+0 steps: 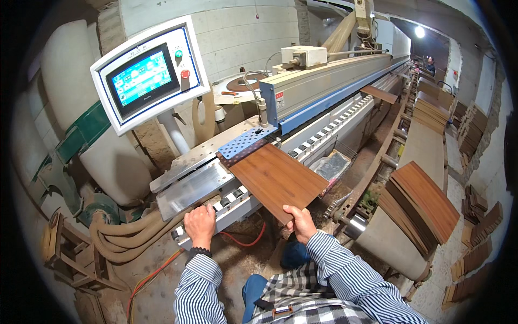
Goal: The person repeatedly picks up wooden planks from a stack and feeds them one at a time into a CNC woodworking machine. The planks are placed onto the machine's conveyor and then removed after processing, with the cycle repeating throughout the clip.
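Observation:
A wood-grain panel lies on the infeed of an edge banding machine. Its far edge passes beneath a blue perforated guard plate. My right hand pinches the panel's near corner, thumb on top and fingers underneath. To the left, my left hand is curled over the white roller rail of the infeed, apart from the panel. Its fingertips are hidden. Between the rail and the guard is a bare metal infeed plate.
A control panel with a lit screen stands at left. On the right, a belt conveyor carries stacked panels. Another panel sticks out farther down the machine. Ribbed hoses and a red air hose run low. A person is far back.

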Action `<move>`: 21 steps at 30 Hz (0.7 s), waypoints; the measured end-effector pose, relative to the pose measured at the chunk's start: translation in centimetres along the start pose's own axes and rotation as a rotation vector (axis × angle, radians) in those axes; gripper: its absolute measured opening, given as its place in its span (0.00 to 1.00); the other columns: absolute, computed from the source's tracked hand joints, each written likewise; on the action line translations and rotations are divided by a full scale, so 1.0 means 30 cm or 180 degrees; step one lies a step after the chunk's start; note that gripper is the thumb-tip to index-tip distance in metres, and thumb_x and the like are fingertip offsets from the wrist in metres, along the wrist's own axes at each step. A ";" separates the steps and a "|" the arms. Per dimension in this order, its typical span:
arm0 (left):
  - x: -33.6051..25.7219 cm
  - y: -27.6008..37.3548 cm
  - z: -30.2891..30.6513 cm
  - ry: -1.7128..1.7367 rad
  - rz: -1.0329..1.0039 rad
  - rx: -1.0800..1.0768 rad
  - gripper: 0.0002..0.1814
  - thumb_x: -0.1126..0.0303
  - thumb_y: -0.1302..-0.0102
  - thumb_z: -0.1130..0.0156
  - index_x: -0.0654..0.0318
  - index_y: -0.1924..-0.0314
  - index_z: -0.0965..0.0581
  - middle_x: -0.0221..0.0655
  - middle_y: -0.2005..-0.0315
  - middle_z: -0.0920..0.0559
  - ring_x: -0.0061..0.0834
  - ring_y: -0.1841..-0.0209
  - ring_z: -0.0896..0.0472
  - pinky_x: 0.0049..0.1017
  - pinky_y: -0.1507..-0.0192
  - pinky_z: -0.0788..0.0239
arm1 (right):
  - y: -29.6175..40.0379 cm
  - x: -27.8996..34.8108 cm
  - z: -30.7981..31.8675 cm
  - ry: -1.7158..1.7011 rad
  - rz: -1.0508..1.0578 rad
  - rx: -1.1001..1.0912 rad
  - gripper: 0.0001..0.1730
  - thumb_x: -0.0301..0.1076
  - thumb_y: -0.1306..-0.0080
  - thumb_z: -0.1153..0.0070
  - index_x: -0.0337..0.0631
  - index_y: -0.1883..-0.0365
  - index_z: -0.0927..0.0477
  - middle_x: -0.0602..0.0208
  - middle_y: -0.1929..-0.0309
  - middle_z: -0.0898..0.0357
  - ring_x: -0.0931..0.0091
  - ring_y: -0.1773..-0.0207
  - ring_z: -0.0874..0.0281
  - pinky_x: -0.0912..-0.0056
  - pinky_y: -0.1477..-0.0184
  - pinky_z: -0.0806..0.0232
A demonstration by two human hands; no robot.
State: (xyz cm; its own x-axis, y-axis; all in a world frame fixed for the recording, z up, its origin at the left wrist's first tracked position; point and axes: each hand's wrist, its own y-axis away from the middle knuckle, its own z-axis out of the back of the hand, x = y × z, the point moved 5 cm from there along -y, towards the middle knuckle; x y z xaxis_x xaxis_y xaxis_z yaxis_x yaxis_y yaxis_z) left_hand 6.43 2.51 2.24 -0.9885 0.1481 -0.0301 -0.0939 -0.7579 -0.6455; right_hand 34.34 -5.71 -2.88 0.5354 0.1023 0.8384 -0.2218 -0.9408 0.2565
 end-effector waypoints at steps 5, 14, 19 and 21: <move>0.000 -0.001 -0.003 -0.0028 0.0018 0.0038 0.20 0.57 0.36 0.49 0.60 0.82 0.25 0.37 0.80 0.21 0.36 0.73 0.23 0.35 0.66 0.37 | -0.025 0.016 0.033 -0.0005 0.0178 -0.0025 0.17 0.40 0.43 0.39 0.32 0.70 0.23 0.69 0.82 0.27 0.81 0.89 0.34 0.78 0.88 0.43; -0.007 -0.001 0.003 -0.0071 0.0001 -0.0080 0.20 0.57 0.36 0.49 0.59 0.83 0.26 0.36 0.81 0.21 0.36 0.74 0.23 0.36 0.67 0.38 | -0.130 0.114 0.163 0.0070 0.0290 -0.0237 0.16 0.40 0.41 0.41 0.36 0.63 0.25 0.72 0.83 0.28 0.83 0.90 0.39 0.80 0.88 0.46; -0.001 0.005 -0.010 -0.0188 -0.0110 -0.0280 0.20 0.57 0.37 0.47 0.58 0.84 0.27 0.36 0.83 0.22 0.36 0.75 0.23 0.37 0.68 0.37 | -0.205 0.202 0.256 -0.0034 0.0335 -0.0274 0.15 0.39 0.41 0.41 0.37 0.64 0.25 0.72 0.84 0.30 0.82 0.89 0.39 0.78 0.87 0.48; 0.003 0.007 -0.019 -0.0254 -0.0182 -0.0430 0.19 0.58 0.38 0.46 0.57 0.84 0.27 0.35 0.84 0.23 0.36 0.77 0.24 0.37 0.69 0.37 | -0.226 0.237 0.299 0.0125 0.0224 -0.0468 0.17 0.44 0.39 0.42 0.38 0.64 0.25 0.70 0.83 0.29 0.81 0.87 0.37 0.78 0.85 0.46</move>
State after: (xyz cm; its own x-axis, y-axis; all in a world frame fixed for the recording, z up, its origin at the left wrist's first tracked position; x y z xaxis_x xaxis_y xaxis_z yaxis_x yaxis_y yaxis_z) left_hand 6.39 2.71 1.66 -0.9888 0.1337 0.0669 -0.1390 -0.6566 -0.7413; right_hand 46.96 -1.50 -2.95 0.4828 0.0530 0.8741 -0.3759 -0.8890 0.2616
